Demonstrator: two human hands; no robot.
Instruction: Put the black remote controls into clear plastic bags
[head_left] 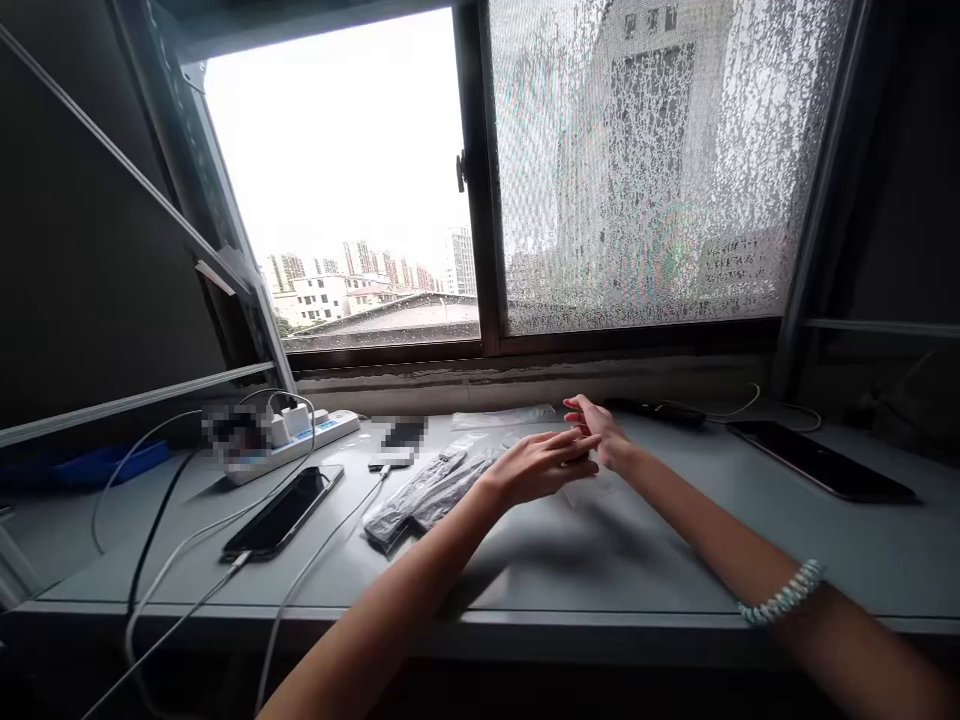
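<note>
My two hands meet above the middle of the grey desk (675, 560). My left hand (536, 467) reaches to the right with its fingers held together, and their tips touch my right hand. The fingers of my right hand (602, 432) are curled, with red nails showing. Something small and dark sits between the fingertips of both hands; I cannot make out what it is. A thin clear plastic sheet (592, 490) lies on the desk just under the hands. Two clear plastic bags with dark contents (420, 492) lie a little to the left of my left hand.
A black phone (285, 512) lies at the left, plugged into a white cable, near a white power strip (300, 438). Another dark phone (821, 462) lies at the right. A clear bag (502, 415) and a dark object (654, 410) sit by the window sill. A beaded bracelet (780, 596) is on my right wrist.
</note>
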